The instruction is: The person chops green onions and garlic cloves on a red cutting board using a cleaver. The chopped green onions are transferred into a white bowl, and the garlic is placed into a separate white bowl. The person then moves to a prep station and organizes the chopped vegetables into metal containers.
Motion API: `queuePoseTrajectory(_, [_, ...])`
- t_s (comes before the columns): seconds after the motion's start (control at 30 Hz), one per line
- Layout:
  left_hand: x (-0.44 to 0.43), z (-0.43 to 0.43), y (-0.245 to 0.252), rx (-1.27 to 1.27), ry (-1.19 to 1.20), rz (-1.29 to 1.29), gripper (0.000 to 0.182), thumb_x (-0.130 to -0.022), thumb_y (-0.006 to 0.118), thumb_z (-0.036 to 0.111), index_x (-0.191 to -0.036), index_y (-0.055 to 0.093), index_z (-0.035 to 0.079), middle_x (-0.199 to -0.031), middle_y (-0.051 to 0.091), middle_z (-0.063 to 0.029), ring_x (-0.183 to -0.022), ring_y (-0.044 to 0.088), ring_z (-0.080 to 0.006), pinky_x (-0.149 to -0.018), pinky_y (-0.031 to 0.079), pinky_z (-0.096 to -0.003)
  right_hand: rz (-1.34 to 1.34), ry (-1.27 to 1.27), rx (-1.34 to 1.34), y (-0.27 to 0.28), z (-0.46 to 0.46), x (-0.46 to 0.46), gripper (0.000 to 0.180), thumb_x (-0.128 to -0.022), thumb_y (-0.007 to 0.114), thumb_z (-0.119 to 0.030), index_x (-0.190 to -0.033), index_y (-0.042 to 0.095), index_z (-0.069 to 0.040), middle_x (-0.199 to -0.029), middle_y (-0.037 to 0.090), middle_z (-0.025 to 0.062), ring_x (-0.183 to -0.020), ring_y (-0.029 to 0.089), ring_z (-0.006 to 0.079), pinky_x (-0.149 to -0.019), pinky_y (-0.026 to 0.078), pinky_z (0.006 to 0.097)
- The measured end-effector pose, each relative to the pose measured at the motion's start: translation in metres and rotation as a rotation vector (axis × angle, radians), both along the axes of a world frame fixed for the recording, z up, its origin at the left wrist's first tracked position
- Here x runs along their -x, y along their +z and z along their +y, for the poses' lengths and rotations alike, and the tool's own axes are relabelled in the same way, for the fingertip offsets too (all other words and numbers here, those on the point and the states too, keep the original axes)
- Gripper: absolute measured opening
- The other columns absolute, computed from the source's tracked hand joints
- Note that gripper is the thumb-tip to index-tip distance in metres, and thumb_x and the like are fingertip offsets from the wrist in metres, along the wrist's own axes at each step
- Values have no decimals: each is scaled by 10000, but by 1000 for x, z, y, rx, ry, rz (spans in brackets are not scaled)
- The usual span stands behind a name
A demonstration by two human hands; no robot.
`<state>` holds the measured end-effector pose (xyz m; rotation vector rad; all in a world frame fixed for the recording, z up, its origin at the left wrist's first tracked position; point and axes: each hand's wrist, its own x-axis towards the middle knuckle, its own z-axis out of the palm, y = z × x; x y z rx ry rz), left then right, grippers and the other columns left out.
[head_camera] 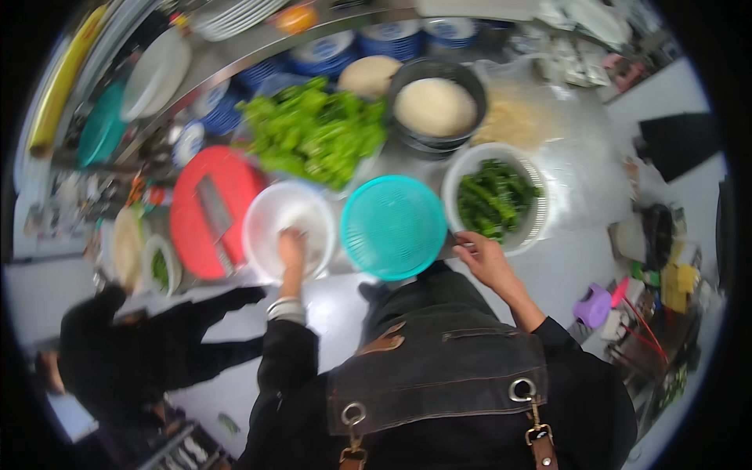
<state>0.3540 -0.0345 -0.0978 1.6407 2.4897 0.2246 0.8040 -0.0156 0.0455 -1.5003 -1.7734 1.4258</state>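
Note:
My left hand (292,249) reaches down into a white plastic bowl (255,226); its fingertips are blurred, and whether they hold anything does not show. A pale, whitish substance lies in the bowl. My right hand (484,258) is at the near rim of a white plastic colander (539,205) that holds dark green leafy vegetables (496,194). Its thumb and fingers are by the rim, and I cannot tell whether they grip it. Between the two hands stands a turquoise plastic basket (393,226), with nothing seen inside it.
Left of the bowl, a knife (214,208) lies on a round red cutting board (191,235). Behind are light green leaves (317,129), a black pot (479,94) with a pale round mass (435,107), and stacked blue-and-white dishes (323,50). Another person (135,352) is at the lower left.

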Motion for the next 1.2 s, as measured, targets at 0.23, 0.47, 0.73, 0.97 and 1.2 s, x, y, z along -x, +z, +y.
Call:
queuePoseTrajectory(0.23, [31,14,8,105,104,-44,184,-775,716,183,-791,624,24,-785,623,-157,-716,620,-284,-672,491,-396,-51,-343,-584,55,143,-84,209,-861,613,-49,-1065,626,-9,-891,656,154,-726,651,238,-632,512,312])
queuePoseTrajectory(0.47, [-22,30,137,-307,353,-801,105,-869,650,117,-862,607,21,-745,619,-56,-709,633,-148,-599,514,-261,-3,-477,-1041,74,278,-137,175,-879,611,-78,-1038,622,-7,-957,653,139,-791,660,235,-629,497,316])
queuePoseTrajectory(0.73, [-197,71,157,-126,-336,-591,371,-838,624,3,-1198,536,-13,-998,656,-156,-865,651,-275,-773,539,-322,-133,40,-228,44,224,-128,261,-899,595,-259,-937,643,-6,-738,627,145,-642,606,225,-617,473,362])
queuePoseTrajectory(0.97, [-310,145,219,-9,-744,-776,422,-833,635,32,-1243,540,26,-1196,579,-197,-1097,561,-349,-915,462,-394,98,95,-2,16,236,-125,223,-898,633,-237,-907,650,-15,-758,621,23,-678,548,96,-640,453,256])
queuePoseTrajectory(1.2, [-381,240,181,-122,-1158,-319,205,-894,581,189,-983,652,18,-1031,635,-159,-1081,550,-337,-1049,346,-437,679,-350,-171,67,288,-179,218,-921,607,-270,-844,634,-69,-663,537,-41,-536,452,28,-463,379,192])
